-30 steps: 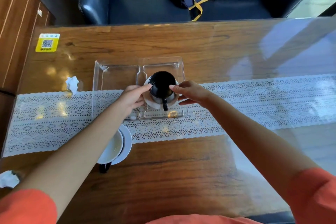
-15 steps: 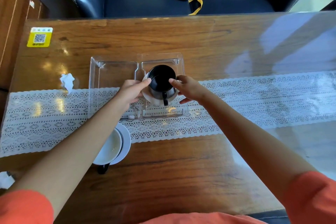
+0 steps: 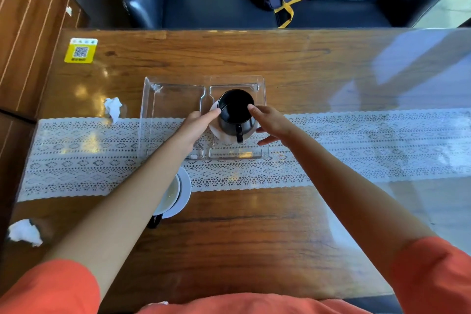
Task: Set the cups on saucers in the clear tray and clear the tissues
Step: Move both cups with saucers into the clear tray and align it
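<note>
Left arm [image 3: 132, 201] half hides white cup [image 3: 170, 194].

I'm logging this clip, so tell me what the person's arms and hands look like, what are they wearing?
Both arms are bare from short orange sleeves down. The left hand and right hand wear no gloves, and no rings, watch or bracelets show. The orange garment also shows along the bottom edge of the view.

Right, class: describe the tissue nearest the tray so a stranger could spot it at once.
Start at the clear tray on the lace runner. Look left, on bare wood at the runner's far edge: the small crumpled tissue. The other tissue lies far nearer the person, at the table's edge.
</note>
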`<state>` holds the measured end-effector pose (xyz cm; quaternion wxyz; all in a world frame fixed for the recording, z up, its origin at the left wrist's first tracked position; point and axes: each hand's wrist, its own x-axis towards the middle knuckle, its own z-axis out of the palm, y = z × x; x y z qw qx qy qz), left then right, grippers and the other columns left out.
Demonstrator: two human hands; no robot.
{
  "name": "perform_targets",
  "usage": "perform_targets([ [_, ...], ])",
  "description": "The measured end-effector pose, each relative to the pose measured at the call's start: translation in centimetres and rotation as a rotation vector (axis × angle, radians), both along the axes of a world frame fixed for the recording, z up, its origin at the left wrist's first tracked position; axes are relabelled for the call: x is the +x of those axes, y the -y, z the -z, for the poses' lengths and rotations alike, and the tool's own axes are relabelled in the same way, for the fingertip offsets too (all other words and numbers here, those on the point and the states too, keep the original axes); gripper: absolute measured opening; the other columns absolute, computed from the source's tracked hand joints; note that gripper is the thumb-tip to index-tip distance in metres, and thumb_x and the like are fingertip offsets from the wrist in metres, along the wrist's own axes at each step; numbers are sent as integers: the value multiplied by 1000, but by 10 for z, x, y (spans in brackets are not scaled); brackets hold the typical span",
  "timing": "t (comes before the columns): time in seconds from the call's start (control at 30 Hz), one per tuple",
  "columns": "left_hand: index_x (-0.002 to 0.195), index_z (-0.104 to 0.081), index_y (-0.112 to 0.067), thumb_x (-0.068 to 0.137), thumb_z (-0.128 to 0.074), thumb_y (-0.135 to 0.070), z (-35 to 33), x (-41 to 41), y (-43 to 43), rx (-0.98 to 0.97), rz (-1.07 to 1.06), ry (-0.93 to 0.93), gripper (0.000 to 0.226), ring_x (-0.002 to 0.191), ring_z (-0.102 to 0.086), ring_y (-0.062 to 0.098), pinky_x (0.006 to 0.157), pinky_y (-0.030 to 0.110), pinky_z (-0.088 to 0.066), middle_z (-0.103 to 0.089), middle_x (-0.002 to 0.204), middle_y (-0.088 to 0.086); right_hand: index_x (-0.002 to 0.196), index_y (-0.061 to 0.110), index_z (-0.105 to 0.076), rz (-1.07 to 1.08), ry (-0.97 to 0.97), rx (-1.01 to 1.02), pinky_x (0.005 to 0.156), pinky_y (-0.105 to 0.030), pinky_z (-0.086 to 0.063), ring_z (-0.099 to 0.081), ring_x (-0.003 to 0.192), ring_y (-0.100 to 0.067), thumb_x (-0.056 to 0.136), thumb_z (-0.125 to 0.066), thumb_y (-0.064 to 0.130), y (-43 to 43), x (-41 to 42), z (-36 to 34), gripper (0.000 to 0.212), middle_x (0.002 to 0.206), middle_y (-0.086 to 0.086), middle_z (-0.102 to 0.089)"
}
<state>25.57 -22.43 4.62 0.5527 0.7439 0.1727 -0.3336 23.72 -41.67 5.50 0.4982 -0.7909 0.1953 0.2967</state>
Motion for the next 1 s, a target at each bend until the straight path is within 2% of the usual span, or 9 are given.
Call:
perform_targets([
  [0.2,136,-46,-17,88,-54,-42,-16,-32,-24,31,-38,202,55,127,-46,17,106,36,-36,-50,139,2,136,12,-41,198,103,49,83,-48,-55,-52,118,-32,96,-35,47,-4,-28,-3,53,138,-12,-45],
  [0.3,128,-55,-17,90,-54,-33,-24,-51,-46,8,-99,302,41,119,-53,15,98,30,-40,-58,129,1,122,10,-47,427,224,107,75,-38,-54,-58,106,-25,97,-41,36,-8,-53,5,37,120,-8,-54],
  [0.4,121,-60,-17,89,-56,-29,-24,-67,-74,9,-175,333,34,113,-55,14,82,20,-40,-61,122,-2,107,12,-52,574,215,153,67,-30,-48,-61,89,-20,94,-47,23,-15,-87,19,17,105,-6,-60],
  [0.5,117,-62,-16,89,-57,-26,-18,-83,-104,50,-230,340,30,110,-55,14,73,16,-38,-61,116,-3,95,14,-58,489,62,166,65,-28,-44,-61,77,-17,92,-52,21,-36,-122,38,10,98,-8,-64],
  [0.6,116,-60,-16,89,-57,-26,-9,-99,-130,96,-293,348,29,110,-53,13,82,21,-39,-58,113,-4,96,13,-60,346,-88,260,59,-24,-39,-55,68,-16,92,-54,22,-64,-141,48,12,92,-9,-60],
  [0.77,129,-47,-13,86,-60,-37,10,-123,-166,199,-374,292,51,121,-48,18,93,31,-37,-50,135,4,110,5,-60,105,-128,276,59,-28,-39,-55,79,-20,88,-58,40,-117,-143,45,41,91,-11,-57],
  [0.87,138,-39,-16,85,-58,-48,21,-131,-182,117,-264,98,65,130,-42,24,105,42,-35,-42,144,5,106,2,-58,50,-139,295,50,-24,-33,-46,54,-9,89,-58,40,-139,-134,36,41,76,-6,-50],
  [0.93,136,-40,-22,84,-56,-52,24,-134,-188,17,-194,11,63,134,-37,25,108,48,-30,-41,144,1,110,3,-57,49,-151,321,55,-27,-35,-44,58,-12,87,-61,41,-147,-130,33,44,72,-4,-47],
  [1.0,121,-47,-36,82,-56,-55,25,-136,-189,-74,-101,-37,45,135,-35,23,108,51,-28,-42,138,-7,116,-1,-56,63,-153,334,68,-34,-42,-50,71,-19,84,-65,40,-152,-129,33,53,81,-9,-51],
])
